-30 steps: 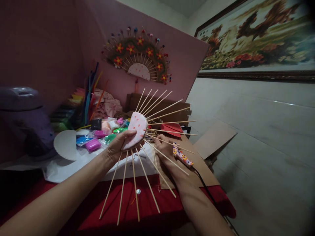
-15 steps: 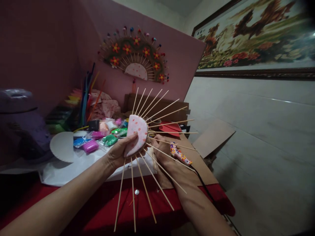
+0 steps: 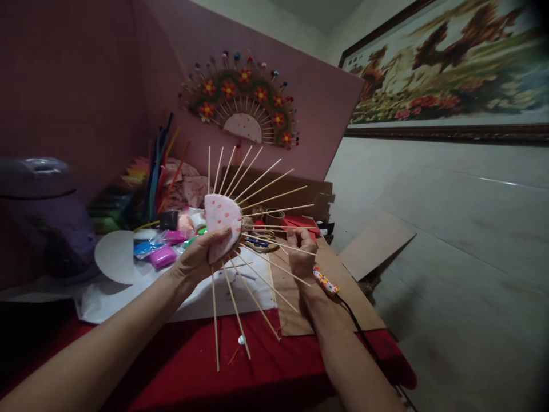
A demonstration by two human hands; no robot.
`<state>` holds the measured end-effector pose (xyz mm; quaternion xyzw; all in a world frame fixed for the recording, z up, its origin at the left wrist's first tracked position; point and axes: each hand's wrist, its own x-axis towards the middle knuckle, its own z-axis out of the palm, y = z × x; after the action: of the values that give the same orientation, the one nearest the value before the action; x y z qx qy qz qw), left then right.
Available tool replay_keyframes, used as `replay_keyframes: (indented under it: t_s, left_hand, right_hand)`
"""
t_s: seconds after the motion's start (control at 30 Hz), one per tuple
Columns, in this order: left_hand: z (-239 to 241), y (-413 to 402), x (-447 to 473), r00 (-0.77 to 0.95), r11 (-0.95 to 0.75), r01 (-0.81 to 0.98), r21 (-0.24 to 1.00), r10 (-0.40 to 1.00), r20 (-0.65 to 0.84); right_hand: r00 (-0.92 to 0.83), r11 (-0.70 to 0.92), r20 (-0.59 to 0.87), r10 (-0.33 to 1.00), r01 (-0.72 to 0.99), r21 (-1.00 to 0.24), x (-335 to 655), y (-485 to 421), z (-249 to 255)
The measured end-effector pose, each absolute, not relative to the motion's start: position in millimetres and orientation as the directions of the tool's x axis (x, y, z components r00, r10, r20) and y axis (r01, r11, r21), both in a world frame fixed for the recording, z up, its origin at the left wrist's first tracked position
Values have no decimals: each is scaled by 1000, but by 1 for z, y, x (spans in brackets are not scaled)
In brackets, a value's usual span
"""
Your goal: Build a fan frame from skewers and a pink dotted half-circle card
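Observation:
My left hand (image 3: 208, 247) grips a half-round piece covered in pink dotted fabric (image 3: 223, 220), its thumb across the front and its fingers behind. Several thin wooden sticks (image 3: 262, 185) fan out from the curved edge of that piece. Out among the stick ends on the right, my right hand (image 3: 302, 252) is closed with fingers curled and pinched. Whether it holds a stick or something thin like a thread is too small to make out. Below it lies a glue gun with a flower-patterned body (image 3: 326, 281), partly hidden by the wrist, its black cord trailing right.
Packets of coloured clay (image 3: 163, 256) and a white cut disc (image 3: 115, 257) lie left on white paper. Brown cardboard (image 3: 295, 320) and a red cloth (image 3: 180, 366) cover the table. A finished flower-decorated fan (image 3: 244, 94) hangs on the pink board. Red paper (image 3: 306, 222) lies behind.
My right hand has moved right, from close by the curved edge out toward the stick ends. The half-round piece, still in my left hand, has shifted slightly left and turned a little.

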<state>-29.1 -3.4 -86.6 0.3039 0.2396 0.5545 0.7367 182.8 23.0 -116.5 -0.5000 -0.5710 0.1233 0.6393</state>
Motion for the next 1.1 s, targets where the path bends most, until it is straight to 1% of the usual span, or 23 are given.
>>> replay_keyframes:
  t_s: [0.03,0.1,0.17,0.23,0.3,0.37,0.43,0.5,0.67,0.77,0.87,0.97,1.03,1.1]
  left_hand:
    - [-87,-2,-31,265,196,-674,712,964,-15]
    - [-88,1,-34,268,194,-671,715,963,-10]
    - [-88,2,-36,280,198,-661,723,960,-6]
    - [-88,3,-37,289,202,-658,726,957,-5]
    - [-87,3,-37,292,207,-657,725,956,-8]
    - [-87,3,-36,290,209,-655,726,957,-14]
    - [-85,2,-35,286,214,-650,729,958,-26]
    - [-83,2,-34,294,235,-641,731,955,-49]
    - [-74,3,-36,380,353,-571,741,914,-142]
    - [-72,4,-36,377,395,-529,751,902,-209]
    - [-72,3,-35,349,416,-508,754,900,-261]
    - [-72,0,-32,349,421,-504,754,898,-268]
    - [-71,-2,-31,362,422,-512,748,896,-257]
    - [-71,-4,-30,381,411,-529,742,897,-224]
  right_hand:
    - [335,503,596,730,328,-800,183,24,-116]
    - [334,543,541,772,97,-834,184,26,-114]
    - [275,519,470,839,-146,-842,185,27,-112]
    - [210,471,422,882,-350,-809,188,27,-108]
    - [169,435,406,898,-480,-762,192,26,-103]
    - [142,419,413,900,-546,-726,196,25,-98]
    - [132,429,437,890,-569,-702,201,22,-94]
    - [158,456,455,876,-576,-678,205,20,-89]
    - [246,542,502,829,-576,-612,215,18,-80]
    - [276,569,514,812,-572,-591,218,16,-77]
    - [346,602,496,797,-521,-604,220,18,-76]
    - [428,612,441,789,-475,-632,222,23,-78]
    - [467,593,392,793,-447,-669,222,29,-82]
    - [493,564,357,793,-374,-736,218,34,-88]
